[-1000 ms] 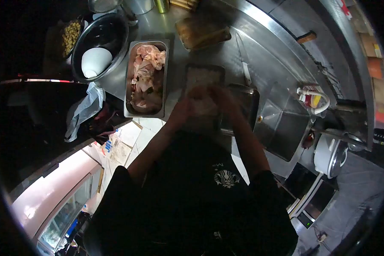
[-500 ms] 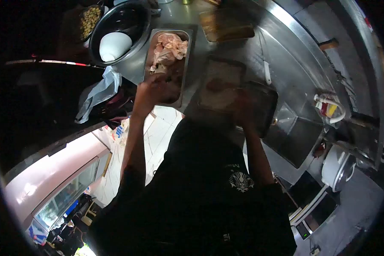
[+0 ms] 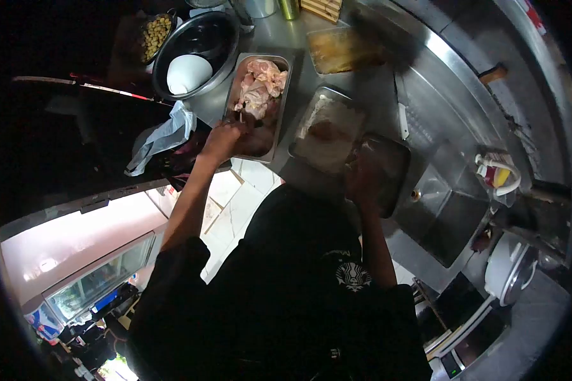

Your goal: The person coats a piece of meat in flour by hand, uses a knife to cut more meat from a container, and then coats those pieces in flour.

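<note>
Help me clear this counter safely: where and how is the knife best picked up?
Take the knife by its white handle, probably with the right hand, coming down from above on the person's side. The handle end points toward the person while the blade, partly lost in shadow, points away. The dark tray sits just nearer the person, so reaching over it seems best.

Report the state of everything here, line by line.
Raw chicken: heaped in the steel pan
White bowl: overturned in the black basin
White-handled knife: lying flat, unheld
Plastic bag: crumpled
Pale powder: spread unevenly
Left hand: at the pan, grip unclear
Right hand: dim, grip unclear
</note>
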A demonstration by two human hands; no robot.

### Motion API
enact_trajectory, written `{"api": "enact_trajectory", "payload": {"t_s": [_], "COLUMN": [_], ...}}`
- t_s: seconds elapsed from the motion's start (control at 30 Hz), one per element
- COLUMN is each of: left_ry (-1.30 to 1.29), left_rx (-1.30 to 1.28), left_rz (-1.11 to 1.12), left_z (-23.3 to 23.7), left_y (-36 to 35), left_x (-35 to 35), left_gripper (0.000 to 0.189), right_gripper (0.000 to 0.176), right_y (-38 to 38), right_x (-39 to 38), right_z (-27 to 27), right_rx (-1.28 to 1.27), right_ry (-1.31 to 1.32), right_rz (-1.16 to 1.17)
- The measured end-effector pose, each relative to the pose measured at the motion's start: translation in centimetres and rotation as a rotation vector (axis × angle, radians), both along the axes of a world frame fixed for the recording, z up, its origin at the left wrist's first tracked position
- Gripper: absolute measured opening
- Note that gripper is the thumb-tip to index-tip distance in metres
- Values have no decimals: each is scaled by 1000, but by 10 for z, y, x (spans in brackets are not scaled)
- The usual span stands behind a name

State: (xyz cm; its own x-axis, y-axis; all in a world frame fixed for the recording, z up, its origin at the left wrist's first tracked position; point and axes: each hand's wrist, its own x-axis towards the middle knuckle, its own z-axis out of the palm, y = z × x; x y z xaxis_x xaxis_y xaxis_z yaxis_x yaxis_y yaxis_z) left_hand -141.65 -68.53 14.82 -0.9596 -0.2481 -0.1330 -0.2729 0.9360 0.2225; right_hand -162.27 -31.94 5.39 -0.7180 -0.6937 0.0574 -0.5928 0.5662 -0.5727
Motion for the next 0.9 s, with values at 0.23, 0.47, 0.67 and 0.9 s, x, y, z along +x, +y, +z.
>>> {"api": "enact_trajectory", "payload": {"t_s": [0.23, 0.47, 0.67, 0.9], "left_ry": [-230, -207, -296, 434], "left_rx": [-150, -162, 648, 1785], "left_rz": [-148, -283, 260, 642], "left_z": [-20, -25, 45, 55], "left_y": [-16, -35, -32, 7], "left_x": [-5, -15, -17, -18], "left_gripper": [46, 66, 51, 36], "right_gripper": [35, 42, 55, 45], "right_y": [1, -8, -11, -1], "right_x": [-84, -211, -265, -243], "right_z": [33, -61, -135, -97], "right_rx": [195, -53, 52, 63], "right_ry": [534, 405, 87, 135], "right_rz": [30, -326, -507, -329]}}
